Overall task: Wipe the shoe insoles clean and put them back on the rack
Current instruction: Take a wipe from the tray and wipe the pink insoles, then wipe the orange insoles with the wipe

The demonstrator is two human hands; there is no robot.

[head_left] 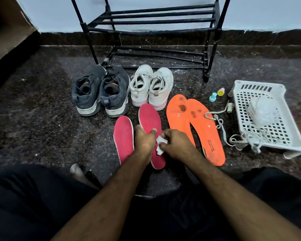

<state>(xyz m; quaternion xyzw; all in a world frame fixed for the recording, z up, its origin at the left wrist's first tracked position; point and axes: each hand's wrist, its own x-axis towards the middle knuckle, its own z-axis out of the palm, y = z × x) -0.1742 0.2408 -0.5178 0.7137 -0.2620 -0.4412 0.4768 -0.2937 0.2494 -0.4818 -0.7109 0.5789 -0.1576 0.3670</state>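
Two pink insoles lie side by side on the dark speckled floor [42, 105] just below the middle of the view, toes pointing to 12 o'clock. The left pink insole [123, 138] lies bare, its fabric face dull with darker smudges and a pale edge around it. The right pink insole [150, 119] lies under both hands. The left hand [144, 140] rests on it, fingers bent over its left edge and thumb pressed on its face. The right hand [175, 143] comes in from 3 o'clock, its grip closed narrow on a small white wipe [161, 145] that touches the insole's heel half.

At 3 o'clock from the pink pair lie two orange insoles [198, 126], overlapping along their length; dark stains mark their toe ends and small print shows near one heel. At 12 o'clock from the insoles stand a pair of white sneakers [151, 86], heels toward the person, and at 10 o'clock a pair of dark grey sneakers [101, 91]. Behind them a black shoe rack [151, 23] stands against the wall. At far 3 o'clock sits a white plastic basket [261, 87], with loose white laces [219, 124] trailing between it and the orange insoles.
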